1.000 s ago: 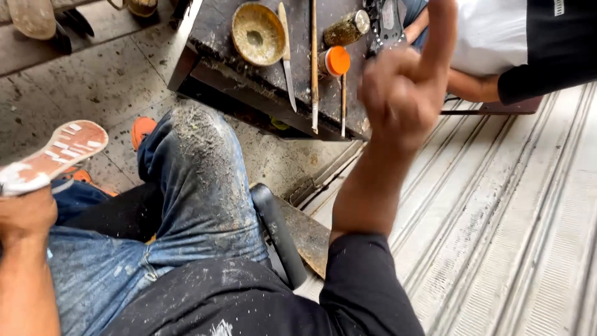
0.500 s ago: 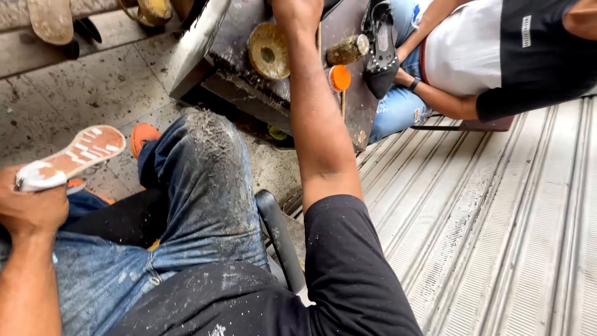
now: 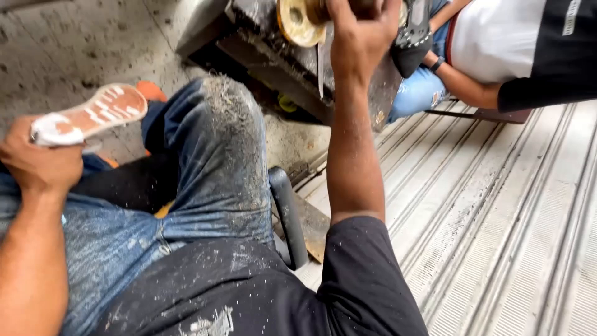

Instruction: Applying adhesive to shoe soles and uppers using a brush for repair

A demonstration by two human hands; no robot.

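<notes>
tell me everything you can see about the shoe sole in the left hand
The shoe sole is a flat, light-coloured piece, whitish at the rim with a worn reddish-brown tread face patterned with small blocks. It looks like rubber. It points up and to the right, tread facing the camera, above the blue jeans. The left hand grips its heel end; nothing else touches it.

Views: one, worn on the head.
Facing: steeply down over the lap and knees.
Nearness: close; arms fill the lower frame.
Top edge: workbench [image 3: 249, 18], cut off.
Upper right: another person [image 3: 516, 50], partly seen.
</notes>
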